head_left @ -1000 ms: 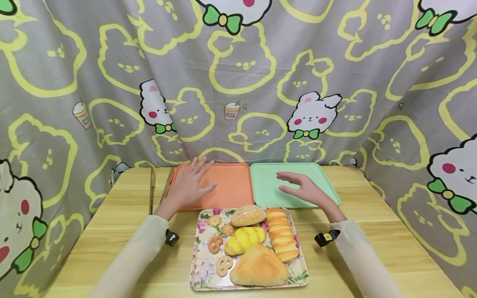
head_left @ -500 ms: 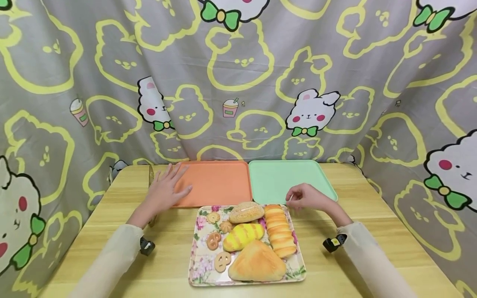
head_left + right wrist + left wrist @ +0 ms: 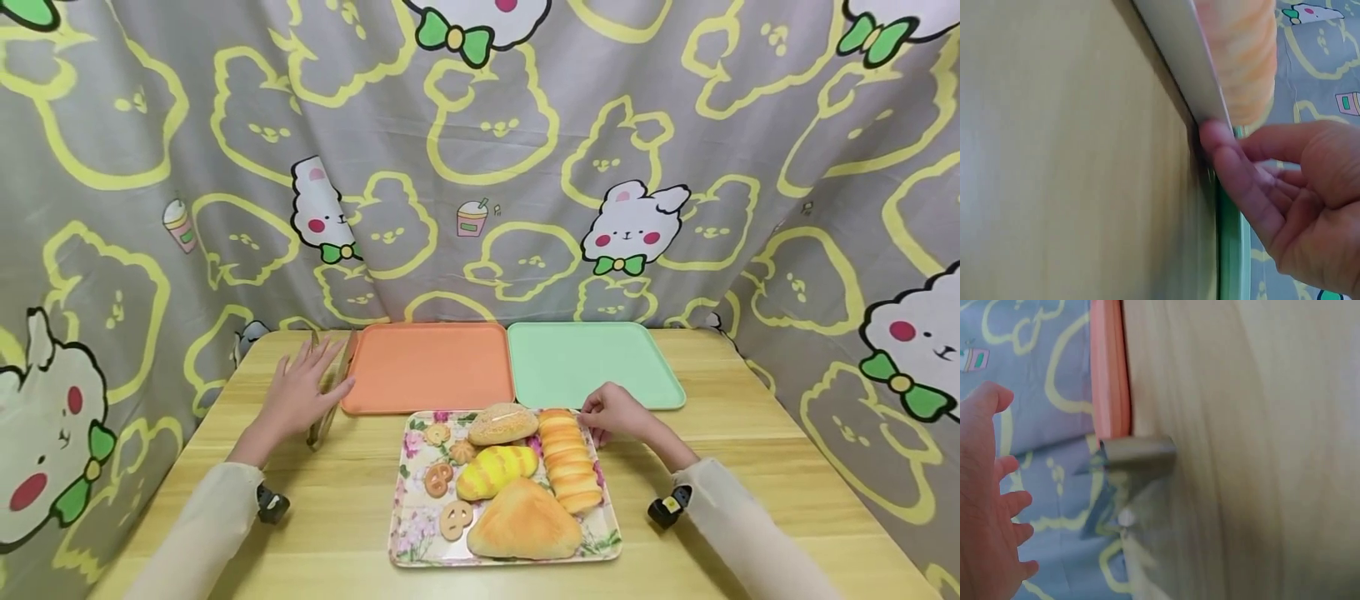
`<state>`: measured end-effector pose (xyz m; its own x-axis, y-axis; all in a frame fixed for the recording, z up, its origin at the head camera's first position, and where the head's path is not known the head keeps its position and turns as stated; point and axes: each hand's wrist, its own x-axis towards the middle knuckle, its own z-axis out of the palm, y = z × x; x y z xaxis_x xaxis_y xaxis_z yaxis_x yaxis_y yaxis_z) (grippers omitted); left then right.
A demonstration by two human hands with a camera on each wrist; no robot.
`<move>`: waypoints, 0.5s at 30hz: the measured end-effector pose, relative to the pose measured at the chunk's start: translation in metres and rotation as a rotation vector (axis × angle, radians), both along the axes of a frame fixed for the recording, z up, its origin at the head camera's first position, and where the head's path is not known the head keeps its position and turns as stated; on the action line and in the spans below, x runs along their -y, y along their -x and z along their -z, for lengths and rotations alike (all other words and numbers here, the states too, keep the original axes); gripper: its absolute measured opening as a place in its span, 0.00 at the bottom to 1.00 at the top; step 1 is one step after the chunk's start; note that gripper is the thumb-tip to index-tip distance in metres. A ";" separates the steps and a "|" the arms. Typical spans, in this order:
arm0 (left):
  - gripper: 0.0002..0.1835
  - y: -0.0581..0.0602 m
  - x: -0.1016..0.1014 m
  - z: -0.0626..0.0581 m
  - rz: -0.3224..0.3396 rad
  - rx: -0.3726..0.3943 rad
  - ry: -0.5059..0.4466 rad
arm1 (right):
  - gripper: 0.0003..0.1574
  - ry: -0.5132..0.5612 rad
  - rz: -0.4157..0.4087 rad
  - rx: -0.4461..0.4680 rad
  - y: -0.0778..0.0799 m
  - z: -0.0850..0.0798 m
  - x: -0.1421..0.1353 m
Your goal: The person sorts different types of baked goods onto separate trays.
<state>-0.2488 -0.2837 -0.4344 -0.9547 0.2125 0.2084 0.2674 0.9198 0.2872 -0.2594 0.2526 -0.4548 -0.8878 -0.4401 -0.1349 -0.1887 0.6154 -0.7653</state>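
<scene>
Left hand (image 3: 300, 398): fingers standing apart, holding nothing, hovering by tongs (image 3: 1138, 453); tongs lying on table (image 3: 337, 517), left of orange tray (image 3: 431, 367). Right hand (image 3: 618, 414): thumb and fingers pinching, clamping on far right edge of floral tray (image 3: 411, 540). Floral tray lying near, at centre, bearing cookies (image 3: 462, 451) at left, breads (image 3: 525, 521) farther right. Green tray (image 3: 592, 362) lying far, right of orange tray.

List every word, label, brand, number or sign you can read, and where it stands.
No readable text.
Flowered tray: none seen.
Green patch on the pink cup print: too small to read.
Pale mark on the black right-wrist device: too small to read.
</scene>
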 end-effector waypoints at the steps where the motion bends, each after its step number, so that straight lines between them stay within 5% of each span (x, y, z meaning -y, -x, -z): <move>1: 0.42 0.000 0.003 0.001 -0.007 0.003 -0.001 | 0.12 0.001 0.011 -0.012 0.000 0.001 0.001; 15: 0.44 -0.009 0.021 0.010 -0.083 0.029 0.060 | 0.12 -0.006 0.076 -0.039 0.000 0.003 0.008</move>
